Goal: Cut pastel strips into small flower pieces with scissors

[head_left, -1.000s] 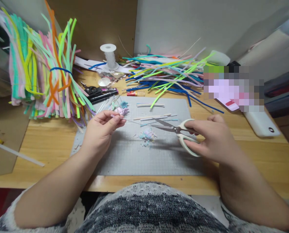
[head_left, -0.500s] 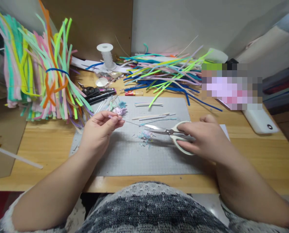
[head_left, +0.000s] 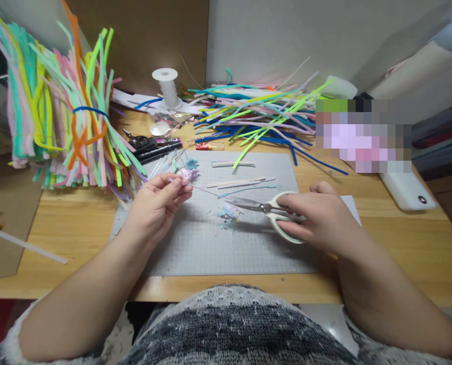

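Note:
My left hand (head_left: 161, 197) pinches a pale purple pipe cleaner between thumb and fingers; its stripped thin wire (head_left: 206, 190) stretches to the right. My right hand (head_left: 321, 215) has its fingers through the handles of white-handled scissors (head_left: 266, 208). The scissor blades are nearly closed and point left, their tips at the wire's far end. Whether they touch the wire I cannot tell. Beneath the blades lies a small heap of pastel fluff clippings (head_left: 229, 213) on the grey cutting mat (head_left: 218, 253). Cut pipe cleaner pieces (head_left: 245, 182) rest just beyond.
Fluffy pastel flower shapes (head_left: 188, 170) sit past my left hand. A pipe cleaner bundle (head_left: 70, 111) stands at left, and a loose pile (head_left: 260, 111) lies at the back. Also there are a white spool (head_left: 168, 91), black pens (head_left: 159, 150) and a white case (head_left: 406, 187).
The scissor blades, slightly apart before, have come together. My left hand has shifted slightly left and up with the wire.

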`<state>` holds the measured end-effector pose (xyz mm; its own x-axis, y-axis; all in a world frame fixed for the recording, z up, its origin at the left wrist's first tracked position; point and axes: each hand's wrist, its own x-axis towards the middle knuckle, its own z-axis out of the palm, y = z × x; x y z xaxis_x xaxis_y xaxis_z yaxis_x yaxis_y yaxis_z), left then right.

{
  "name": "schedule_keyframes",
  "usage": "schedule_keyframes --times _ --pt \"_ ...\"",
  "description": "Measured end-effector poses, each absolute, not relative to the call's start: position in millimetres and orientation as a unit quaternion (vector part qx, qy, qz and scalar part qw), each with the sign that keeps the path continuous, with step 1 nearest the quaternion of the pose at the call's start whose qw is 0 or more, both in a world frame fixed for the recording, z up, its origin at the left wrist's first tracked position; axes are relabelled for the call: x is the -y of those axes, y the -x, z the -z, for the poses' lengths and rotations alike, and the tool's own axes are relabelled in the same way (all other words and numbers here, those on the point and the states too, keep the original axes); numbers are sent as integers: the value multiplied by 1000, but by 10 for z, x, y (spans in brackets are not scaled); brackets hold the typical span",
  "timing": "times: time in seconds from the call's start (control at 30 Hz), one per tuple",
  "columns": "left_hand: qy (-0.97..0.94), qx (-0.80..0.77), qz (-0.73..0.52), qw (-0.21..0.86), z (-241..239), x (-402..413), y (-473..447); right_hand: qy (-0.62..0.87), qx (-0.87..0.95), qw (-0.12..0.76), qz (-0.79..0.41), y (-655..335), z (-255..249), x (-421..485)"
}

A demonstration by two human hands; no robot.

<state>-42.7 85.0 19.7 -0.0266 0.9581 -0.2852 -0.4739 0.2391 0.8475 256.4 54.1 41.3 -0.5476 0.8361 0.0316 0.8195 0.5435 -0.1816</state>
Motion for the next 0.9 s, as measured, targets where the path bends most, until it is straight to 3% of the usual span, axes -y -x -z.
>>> schedule_keyframes --times 0.47,0.9 --pt "-235 -447 -540 673 -175 -865 439 459 885 62 -53 -2548 -401 -538" --pt "-207 -468 -530 677 -191 -863 438 470 876 80 71 -2522 -365 -524"
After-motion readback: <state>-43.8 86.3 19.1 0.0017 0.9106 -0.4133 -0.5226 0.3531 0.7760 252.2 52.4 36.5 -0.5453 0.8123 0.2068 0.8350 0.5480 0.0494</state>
